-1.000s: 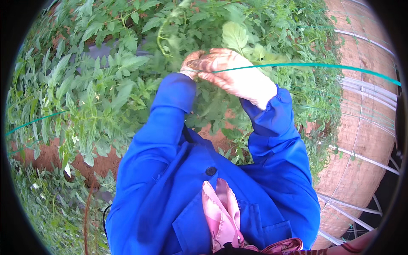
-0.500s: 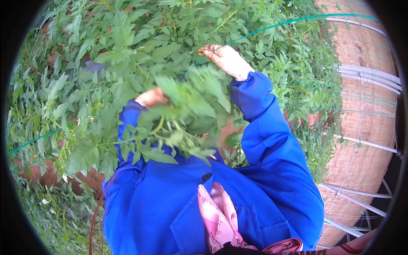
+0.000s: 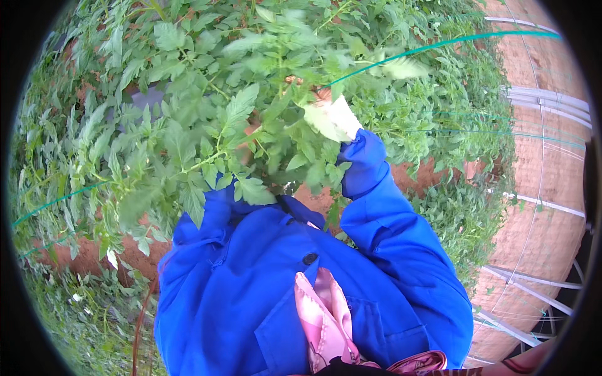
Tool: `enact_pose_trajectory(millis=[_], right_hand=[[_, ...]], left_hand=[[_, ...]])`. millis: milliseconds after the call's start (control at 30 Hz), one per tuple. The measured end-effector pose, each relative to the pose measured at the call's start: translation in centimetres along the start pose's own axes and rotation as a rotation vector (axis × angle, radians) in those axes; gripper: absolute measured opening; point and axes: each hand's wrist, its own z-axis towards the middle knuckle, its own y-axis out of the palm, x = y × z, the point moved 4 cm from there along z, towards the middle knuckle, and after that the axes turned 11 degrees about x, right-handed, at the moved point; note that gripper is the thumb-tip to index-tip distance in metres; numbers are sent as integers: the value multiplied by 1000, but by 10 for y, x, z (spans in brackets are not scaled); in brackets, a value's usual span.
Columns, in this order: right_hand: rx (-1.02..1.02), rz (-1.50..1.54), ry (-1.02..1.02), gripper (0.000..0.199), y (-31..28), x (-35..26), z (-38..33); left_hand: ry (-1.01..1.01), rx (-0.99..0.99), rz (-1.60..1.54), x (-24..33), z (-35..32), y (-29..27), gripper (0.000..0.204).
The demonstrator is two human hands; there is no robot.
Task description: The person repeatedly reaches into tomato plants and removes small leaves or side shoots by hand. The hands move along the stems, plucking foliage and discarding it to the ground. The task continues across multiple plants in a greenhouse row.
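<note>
Blue-sleeved right hand (image 3: pixel 340 114) raised; left hand (image 3: pixel 250 133) lower, behind leaves (image 3: pixel 237 113); cannot tell either grip.

Bright light, dark-rimmed fisheye distortion

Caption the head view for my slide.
Right hand at a green string, left hand mostly hidden among leafy plants.

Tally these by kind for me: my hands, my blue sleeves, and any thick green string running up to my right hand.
Hands: 2 (left hand, mostly hidden behind leaves; right hand, partly hidden)
Blue sleeves: 2 (left sleeve, right sleeve)
Green string: 1
Total: 5
</note>
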Motion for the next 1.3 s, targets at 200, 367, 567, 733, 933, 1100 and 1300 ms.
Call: enact_pose_trajectory(millis=[200,367,567,733,933,1100,1300], right_hand=[[174,-17,83,25,-17,-22,-9],[82,236,346,26,4,-48,-20],[91,114,417,43,23,-41,-16],[1006,1077,420,39,18,-90,-104],[-182,487,502,29,-22,-67,-231],[151,469,749,36,-115,-10,-283],[111,418,951,32,-175,54,-416]], left_hand=[[-200,241,-297,-15,3,29,34],[86,71,-404,-39,70,33,31],[-44,-94,-125,-29,51,55,31],[-43,-280,-156,-18,61,22,47],[53,69,28,16,-1,-8,43],[169,334,-104,-38,-53,-72,42],[618,884,175,-51,-167,-7,46]])
